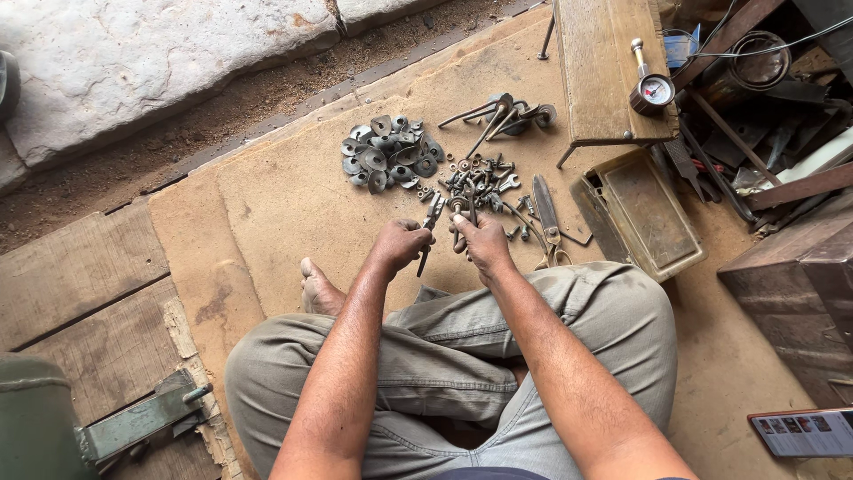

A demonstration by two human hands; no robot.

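Observation:
I sit cross-legged on a sheet of brown cardboard (293, 187). My left hand (400, 244) is closed around a dark wrench (430, 227) whose head points up toward the parts. My right hand (481, 242) grips a small metal fitting (463, 213) just beside the wrench head. Right beyond both hands lies a scatter of small nuts and bolts (480, 178). To their left sits a heap of grey dished washers (389, 153). Several long bolts or spanners (502, 116) lie farther back.
A flat file or blade (545, 206) lies right of the parts. A low wooden stool (604, 62) carries a round pressure gauge (654, 91). A shallow metal tray (647, 213) and a pile of tools (755, 116) stand at right. Stone slabs (142, 62) border the top left.

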